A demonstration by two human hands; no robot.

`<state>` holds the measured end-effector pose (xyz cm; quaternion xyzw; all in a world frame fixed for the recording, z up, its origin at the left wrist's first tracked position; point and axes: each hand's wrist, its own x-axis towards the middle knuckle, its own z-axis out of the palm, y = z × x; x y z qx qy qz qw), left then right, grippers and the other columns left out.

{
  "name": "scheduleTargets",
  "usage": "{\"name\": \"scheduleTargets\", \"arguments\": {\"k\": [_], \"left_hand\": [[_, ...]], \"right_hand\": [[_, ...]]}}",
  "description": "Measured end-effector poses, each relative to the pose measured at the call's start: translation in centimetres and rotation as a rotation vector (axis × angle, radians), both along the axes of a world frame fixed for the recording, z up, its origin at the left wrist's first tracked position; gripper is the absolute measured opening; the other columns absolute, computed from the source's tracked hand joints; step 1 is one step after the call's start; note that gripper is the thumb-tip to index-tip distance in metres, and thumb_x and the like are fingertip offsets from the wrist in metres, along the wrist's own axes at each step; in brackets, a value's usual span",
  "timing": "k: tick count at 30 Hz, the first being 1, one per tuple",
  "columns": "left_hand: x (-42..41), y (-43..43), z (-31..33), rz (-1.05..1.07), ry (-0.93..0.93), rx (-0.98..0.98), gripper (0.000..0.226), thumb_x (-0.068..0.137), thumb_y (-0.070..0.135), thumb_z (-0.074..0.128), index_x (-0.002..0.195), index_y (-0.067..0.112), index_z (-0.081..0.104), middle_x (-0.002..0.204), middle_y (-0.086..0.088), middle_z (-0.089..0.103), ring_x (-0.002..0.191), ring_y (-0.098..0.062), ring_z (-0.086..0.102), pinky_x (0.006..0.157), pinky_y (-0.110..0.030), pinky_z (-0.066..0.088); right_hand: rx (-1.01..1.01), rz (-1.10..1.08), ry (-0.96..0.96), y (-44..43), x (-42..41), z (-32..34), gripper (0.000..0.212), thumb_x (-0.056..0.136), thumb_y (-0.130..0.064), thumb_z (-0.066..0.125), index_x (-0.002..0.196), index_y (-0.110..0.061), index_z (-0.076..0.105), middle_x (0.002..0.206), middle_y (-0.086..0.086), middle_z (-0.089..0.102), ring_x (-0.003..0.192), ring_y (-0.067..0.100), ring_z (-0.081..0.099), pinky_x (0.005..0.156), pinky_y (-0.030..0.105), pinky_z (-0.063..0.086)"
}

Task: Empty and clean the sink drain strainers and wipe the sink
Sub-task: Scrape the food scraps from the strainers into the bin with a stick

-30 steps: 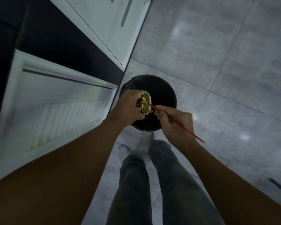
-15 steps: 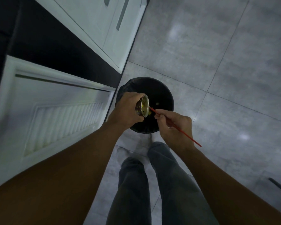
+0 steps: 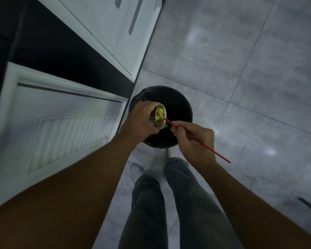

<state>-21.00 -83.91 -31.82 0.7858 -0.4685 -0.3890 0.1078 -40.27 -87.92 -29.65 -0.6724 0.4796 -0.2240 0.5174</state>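
Head view, centre of the frame: the left hand (image 3: 140,121) grips a small metal drain strainer (image 3: 158,118), tipped on its side with its mouth facing right, directly above a round black bin (image 3: 180,103) standing on the grey tiled floor (image 3: 241,69). Yellow food scraps (image 3: 160,113) sit inside the strainer cup. The right hand (image 3: 194,141) pinches a thin red stick (image 3: 215,153), its tip poking into the strainer's mouth. The bin's inside is too dark to read. A white cabinet door (image 3: 61,132) stands open at the left.
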Motion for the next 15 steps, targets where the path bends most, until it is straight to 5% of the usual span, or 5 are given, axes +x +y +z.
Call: {"name": "scheduleTargets", "arguments": {"k": [5, 15], "left_hand": [[0.5, 0.3, -0.1, -0.022, -0.018, 0.000, 0.084, 0.067, 0.020, 0.089, 0.141, 0.019, 0.049, 0.140, -0.004, 0.052, 0.131, -0.021, 0.043, 0.103, -0.029, 0.036], [0.2, 0.4, -0.2, -0.027, -0.030, -0.031, 0.085, 0.067, 0.019, 0.090, 0.141, 0.015, 0.050, 0.140, -0.006, 0.055, 0.132, -0.022, 0.044, 0.102, -0.027, 0.035]], "right_hand": [[-0.029, -0.027, -0.035, -0.5, -1.5, -0.1, 0.025, 0.097, -0.019, 0.057, 0.107, -0.005, 0.075, 0.098, 0.004, 0.077, 0.088, 0.009, 0.076, 0.077, 0.035, 0.064], [0.003, 0.036, 0.031, 0.4, 0.5, -0.4, 0.018, 0.097, -0.007, 0.061, 0.109, -0.011, 0.075, 0.095, 0.000, 0.077, 0.081, 0.009, 0.075, 0.077, 0.028, 0.063]]}}
